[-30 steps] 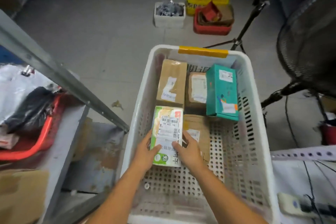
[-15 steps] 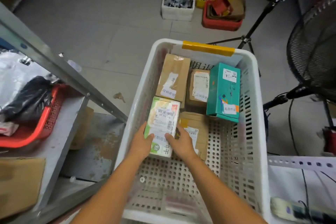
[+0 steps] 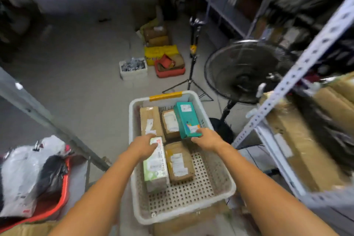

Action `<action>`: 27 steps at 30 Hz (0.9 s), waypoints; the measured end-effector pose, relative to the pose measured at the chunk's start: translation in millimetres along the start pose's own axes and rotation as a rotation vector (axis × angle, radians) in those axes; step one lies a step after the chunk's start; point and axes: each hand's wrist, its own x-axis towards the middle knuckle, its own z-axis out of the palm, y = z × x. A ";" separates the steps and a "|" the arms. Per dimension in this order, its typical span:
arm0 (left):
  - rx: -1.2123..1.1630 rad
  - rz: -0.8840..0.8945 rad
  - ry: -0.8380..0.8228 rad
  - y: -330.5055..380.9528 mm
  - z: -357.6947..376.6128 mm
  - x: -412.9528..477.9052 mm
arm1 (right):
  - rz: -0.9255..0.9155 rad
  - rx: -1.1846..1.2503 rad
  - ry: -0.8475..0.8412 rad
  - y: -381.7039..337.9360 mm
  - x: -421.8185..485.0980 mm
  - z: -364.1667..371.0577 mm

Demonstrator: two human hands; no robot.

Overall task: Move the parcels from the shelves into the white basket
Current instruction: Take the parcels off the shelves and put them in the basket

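Note:
The white basket (image 3: 233, 188) stands on the floor below me with several parcels inside. A green and white parcel (image 3: 155, 167) lies flat at its near left, beside a brown taped parcel (image 3: 179, 163). Farther back sit a long brown box (image 3: 150, 120), a small brown box (image 3: 170, 123) and a teal box (image 3: 186, 119). My left hand (image 3: 144, 146) hovers with relaxed fingers over the far end of the green and white parcel. My right hand (image 3: 207, 139) is spread at the near end of the teal box; contact is unclear.
A metal shelf on the right holds large cardboard boxes (image 3: 300, 140). At the left, a red tub (image 3: 57, 203) holds white and black bagged parcels (image 3: 23, 168). A standing fan (image 3: 243, 71), a tripod (image 3: 191, 76) and floor bins (image 3: 133, 69) lie beyond the basket.
Both hands let go of the green and white parcel, which now lies flat in the basket. The hands lifted and spread apart, the right one toward the teal box. The view tilted up.

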 end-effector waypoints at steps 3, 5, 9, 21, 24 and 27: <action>0.127 0.105 0.059 47.5 -36.6 -31.3 | 0.023 0.017 0.098 9.1 -54.5 -50.8; 0.182 0.171 0.103 80.6 -54.0 -54.6 | 0.030 0.018 0.165 18.7 -91.4 -79.5; 0.246 0.282 0.160 140.4 -73.0 -102.9 | 0.041 0.096 0.278 39.5 -170.3 -120.3; 0.501 0.734 0.112 384.5 35.3 -280.0 | 0.245 0.099 0.558 252.5 -465.4 -189.5; 0.526 0.892 -0.028 454.5 81.9 -320.1 | 0.388 0.192 0.648 316.6 -531.1 -202.2; 0.518 1.024 -0.081 529.2 120.5 -350.8 | 0.572 0.180 0.734 368.8 -591.6 -216.6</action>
